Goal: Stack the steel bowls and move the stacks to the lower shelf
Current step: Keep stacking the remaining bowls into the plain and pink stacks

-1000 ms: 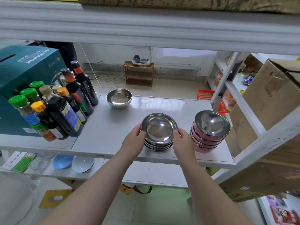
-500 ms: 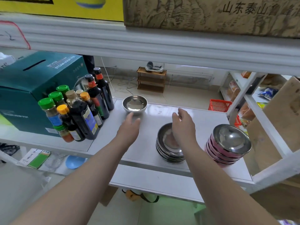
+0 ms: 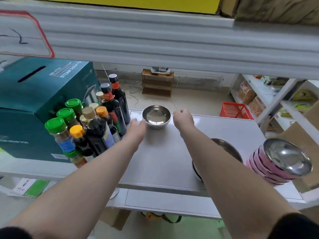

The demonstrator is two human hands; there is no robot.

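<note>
A single steel bowl [image 3: 156, 116] stands at the back of the white shelf [image 3: 165, 157]. My left hand [image 3: 137, 127] is at its left side, fingertips touching the rim, holding nothing. My right hand [image 3: 183, 117] is just right of the bowl, fingers loosely curled, a small gap from it. A stack of plain steel bowls [image 3: 229, 150] sits near the front, partly hidden behind my right forearm. To its right is a stack of pink-sided steel bowls [image 3: 279, 163], tilted in view.
Sauce and spice bottles [image 3: 93, 125] crowd the shelf's left side beside a teal box [image 3: 34, 104]. A cardboard box [image 3: 303, 135] stands at the right. The lower shelf [image 3: 169, 202] shows below the front edge. A shelf beam [image 3: 155, 42] runs overhead.
Both hands left the plain stack and reached back to either side of the single bowl. The view shifted forward and left.
</note>
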